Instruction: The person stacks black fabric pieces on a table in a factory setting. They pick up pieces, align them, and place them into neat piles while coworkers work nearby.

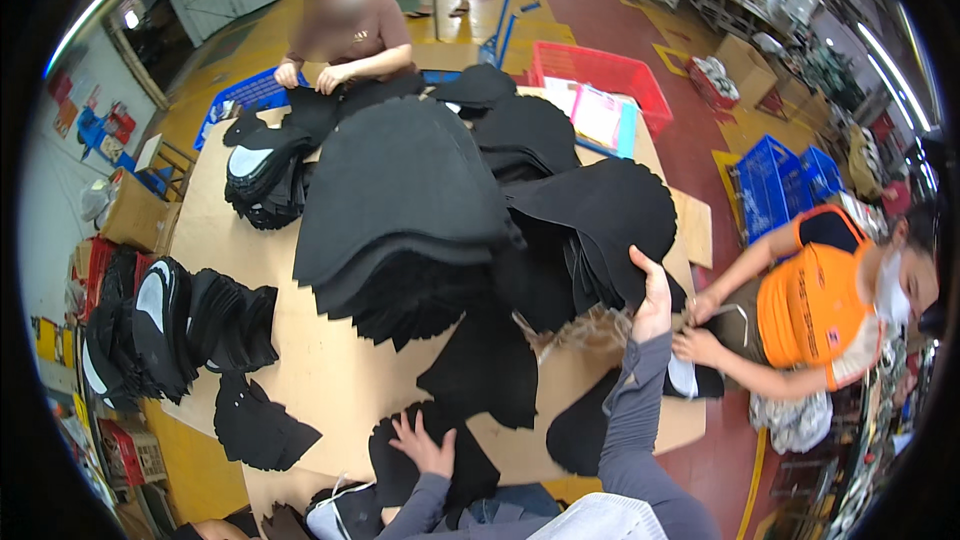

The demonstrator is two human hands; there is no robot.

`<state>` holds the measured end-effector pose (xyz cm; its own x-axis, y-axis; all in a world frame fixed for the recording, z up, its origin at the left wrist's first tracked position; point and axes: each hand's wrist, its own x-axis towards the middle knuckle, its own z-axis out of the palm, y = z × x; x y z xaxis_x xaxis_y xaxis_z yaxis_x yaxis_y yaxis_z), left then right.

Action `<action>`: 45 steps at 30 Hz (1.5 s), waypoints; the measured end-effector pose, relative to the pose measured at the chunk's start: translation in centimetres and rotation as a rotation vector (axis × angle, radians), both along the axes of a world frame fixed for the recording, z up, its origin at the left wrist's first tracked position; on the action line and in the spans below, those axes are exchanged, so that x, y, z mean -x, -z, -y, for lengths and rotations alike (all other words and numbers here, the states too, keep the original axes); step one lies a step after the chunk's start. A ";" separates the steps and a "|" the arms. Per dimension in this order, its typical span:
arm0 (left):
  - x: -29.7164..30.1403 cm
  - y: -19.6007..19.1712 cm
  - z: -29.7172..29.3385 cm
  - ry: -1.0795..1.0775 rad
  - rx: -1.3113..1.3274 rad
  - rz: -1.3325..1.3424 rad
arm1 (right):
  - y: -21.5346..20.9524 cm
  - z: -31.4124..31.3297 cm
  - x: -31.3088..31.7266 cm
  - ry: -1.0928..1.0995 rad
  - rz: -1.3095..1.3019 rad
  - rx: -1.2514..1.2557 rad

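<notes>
My left hand [425, 445] lies with spread fingers on a black cut panel [470, 465] at the table's near edge. My right hand [652, 300] reaches forward to the near side of a stack of black panels [610, 210]; one digit points up, and the other fingers are partly hidden. No held piece shows in it. Between my hands and the big central stack of black panels [400, 180] lies a loose notched black panel [485, 365]. Another black panel [580, 430] rests left of my right forearm.
More black stacks stand at the left [190, 325] and far left of the wooden table [350, 410]. Across it, a person [360, 35] handles black pieces. Close on the right, a person in an orange vest [810, 300] handles pale strips. A red crate [600, 70] stands behind.
</notes>
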<state>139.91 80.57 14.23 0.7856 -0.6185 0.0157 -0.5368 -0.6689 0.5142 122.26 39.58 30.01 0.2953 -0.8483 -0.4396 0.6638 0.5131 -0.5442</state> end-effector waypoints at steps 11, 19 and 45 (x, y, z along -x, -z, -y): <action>4.4 -14.5 5.6 0.347 0.473 -2.235 | -1.5 -38.7 8.7 -0.013 -0.565 0.269; -1.2 -20.0 0.2 0.914 0.799 -1.159 | 0.6 -40.8 2.8 0.107 0.322 0.469; -11.4 -28.9 -10.1 0.601 1.217 -0.787 | -7.3 -41.8 -9.4 -0.425 0.581 0.668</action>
